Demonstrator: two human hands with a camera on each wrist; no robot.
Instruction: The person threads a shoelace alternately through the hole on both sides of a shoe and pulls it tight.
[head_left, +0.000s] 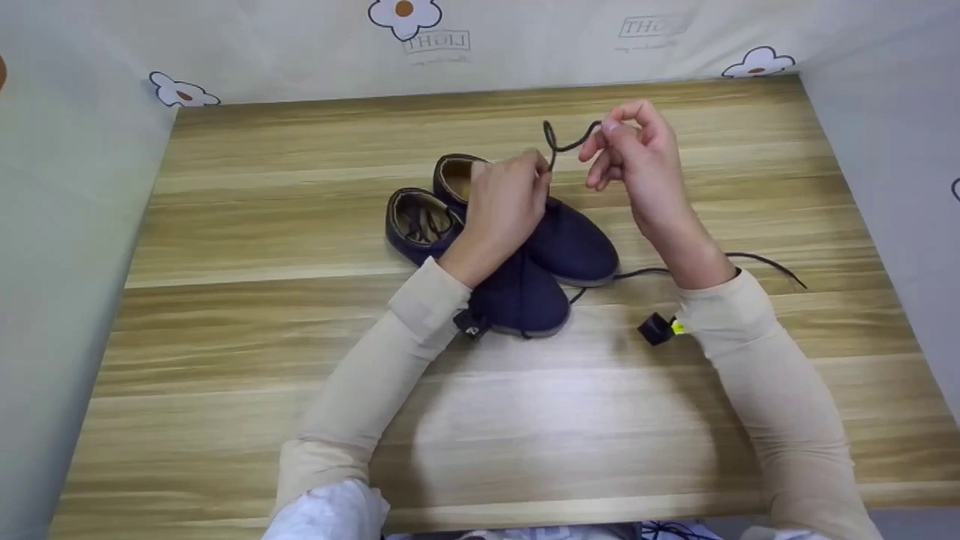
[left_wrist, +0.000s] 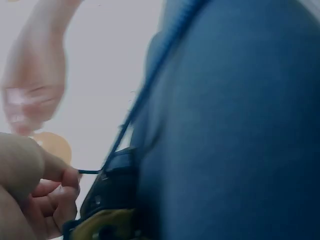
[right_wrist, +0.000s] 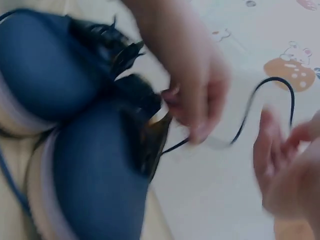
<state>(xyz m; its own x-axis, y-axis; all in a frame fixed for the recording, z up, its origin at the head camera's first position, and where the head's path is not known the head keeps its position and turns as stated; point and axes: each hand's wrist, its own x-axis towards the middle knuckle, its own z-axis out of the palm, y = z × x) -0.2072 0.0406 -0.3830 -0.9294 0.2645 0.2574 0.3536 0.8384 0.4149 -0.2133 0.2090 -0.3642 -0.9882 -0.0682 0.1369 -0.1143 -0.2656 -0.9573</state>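
Paired dark shoes on a wood-grained counter (head_left: 225, 337). The far shoe (head_left: 574, 244) and the near shoe (head_left: 521, 296) stand side by side, toes angled to your right and toward you. Your left hand (head_left: 506, 199), above the far shoe, has its grip closed on a dark lace (head_left: 576, 146). Your right hand (head_left: 637, 154), raised to the right of it, pinches the same lace, though blur in the right wrist view leaves the exact contact uncertain. Between both hands the lace bends slackly. A loose strand (head_left: 765, 259) trails across the counter beyond your right wrist; bundled laces (head_left: 420, 221) lie inside the near shoe.
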